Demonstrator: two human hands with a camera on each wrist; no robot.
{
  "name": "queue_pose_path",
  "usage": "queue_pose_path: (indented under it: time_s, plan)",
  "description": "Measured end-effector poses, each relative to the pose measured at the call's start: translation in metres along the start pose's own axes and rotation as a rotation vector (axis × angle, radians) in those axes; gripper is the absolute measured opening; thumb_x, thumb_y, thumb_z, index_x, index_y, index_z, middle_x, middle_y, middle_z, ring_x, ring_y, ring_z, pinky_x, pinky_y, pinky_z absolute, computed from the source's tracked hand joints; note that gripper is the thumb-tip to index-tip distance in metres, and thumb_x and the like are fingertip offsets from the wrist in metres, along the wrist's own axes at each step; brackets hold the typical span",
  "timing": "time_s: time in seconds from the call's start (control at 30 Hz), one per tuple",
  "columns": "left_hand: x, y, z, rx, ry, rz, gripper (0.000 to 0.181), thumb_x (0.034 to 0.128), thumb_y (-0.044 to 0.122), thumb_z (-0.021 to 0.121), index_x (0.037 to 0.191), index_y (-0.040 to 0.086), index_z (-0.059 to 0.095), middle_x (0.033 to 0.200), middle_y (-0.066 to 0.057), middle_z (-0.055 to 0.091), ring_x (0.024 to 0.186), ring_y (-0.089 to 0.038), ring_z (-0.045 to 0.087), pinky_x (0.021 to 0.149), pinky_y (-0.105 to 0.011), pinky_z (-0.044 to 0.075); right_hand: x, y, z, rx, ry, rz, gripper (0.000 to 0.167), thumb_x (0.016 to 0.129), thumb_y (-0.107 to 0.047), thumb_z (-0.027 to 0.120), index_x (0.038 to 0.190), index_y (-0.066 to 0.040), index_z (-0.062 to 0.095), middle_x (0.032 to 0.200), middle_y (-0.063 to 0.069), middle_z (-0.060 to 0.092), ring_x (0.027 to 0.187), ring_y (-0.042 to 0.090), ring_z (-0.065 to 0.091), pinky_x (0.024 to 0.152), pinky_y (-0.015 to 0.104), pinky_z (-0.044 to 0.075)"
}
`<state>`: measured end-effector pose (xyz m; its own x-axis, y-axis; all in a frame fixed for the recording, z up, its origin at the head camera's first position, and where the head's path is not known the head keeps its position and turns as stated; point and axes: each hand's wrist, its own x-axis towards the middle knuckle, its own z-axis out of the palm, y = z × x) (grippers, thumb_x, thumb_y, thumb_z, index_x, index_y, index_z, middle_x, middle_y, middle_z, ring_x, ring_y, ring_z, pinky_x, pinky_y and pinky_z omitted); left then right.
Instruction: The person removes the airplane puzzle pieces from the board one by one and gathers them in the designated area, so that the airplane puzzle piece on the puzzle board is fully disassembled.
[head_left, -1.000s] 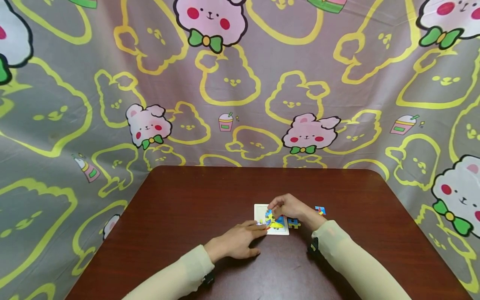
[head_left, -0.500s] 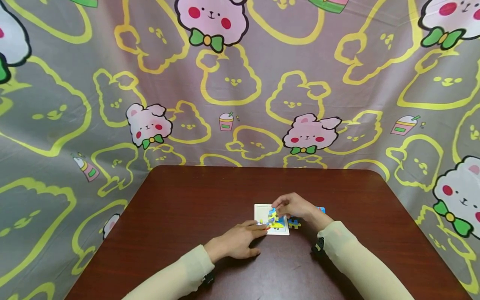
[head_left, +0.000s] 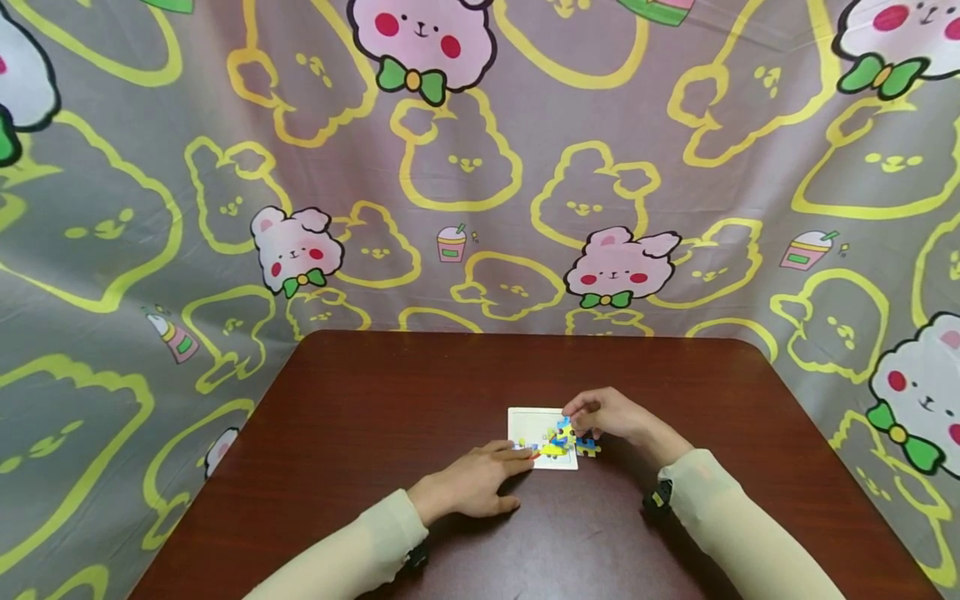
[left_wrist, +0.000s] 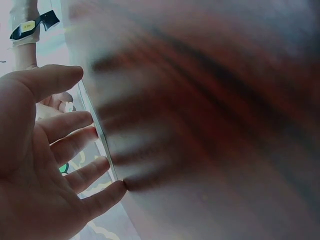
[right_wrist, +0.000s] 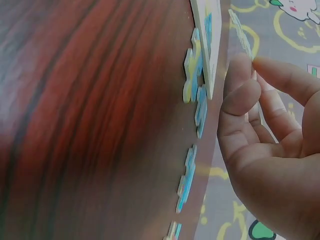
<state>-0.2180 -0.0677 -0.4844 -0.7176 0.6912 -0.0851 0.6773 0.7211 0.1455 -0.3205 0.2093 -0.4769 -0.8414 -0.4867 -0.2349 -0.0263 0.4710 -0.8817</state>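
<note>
A white puzzle tray [head_left: 528, 422] lies on the table, with yellow, red and blue pieces on its near part. My left hand [head_left: 476, 482] rests flat beside it, with straight fingertips touching the near left side. In the left wrist view that left hand [left_wrist: 55, 145] has its fingers spread. My right hand [head_left: 615, 418] is raised over the tray's right side and pinches a puzzle piece [head_left: 564, 428] between thumb and fingers. The right wrist view shows the piece [right_wrist: 241, 34] tilted and lifted off the tray [right_wrist: 212, 65].
Loose puzzle pieces lie right of the tray, such as a blue and yellow one [head_left: 588, 447]. Several stand out in a row in the right wrist view, one of them blue [right_wrist: 186, 179]. The brown table [head_left: 405, 383] meets a patterned cloth [head_left: 510, 233] behind.
My right hand has moved to the right across the tray with the puzzle piece in its fingers, and covers one loose piece. The left hand has stayed in place.
</note>
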Motion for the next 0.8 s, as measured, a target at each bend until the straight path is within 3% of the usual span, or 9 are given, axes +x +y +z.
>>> queue_pose_path:
  time_s: [0.8]
  plan:
    - [0.0, 0.0, -0.001, 0.005, -0.002, -0.007, 0.063, 0.0918, 0.043, 0.066, 0.149, 0.022, 0.049, 0.157, 0.01, 0.043, 0.146, -0.023, 0.04, 0.113, -0.043, 0.043, -0.029, 0.034, -0.043, -0.011, 0.01, 0.04, 0.026, 0.094, -0.014, 0.066, 0.115, 0.001, 0.068, 0.092, 0.008, 0.07, 0.083, 0.023, 0.067, 0.066, 0.037, 0.054]
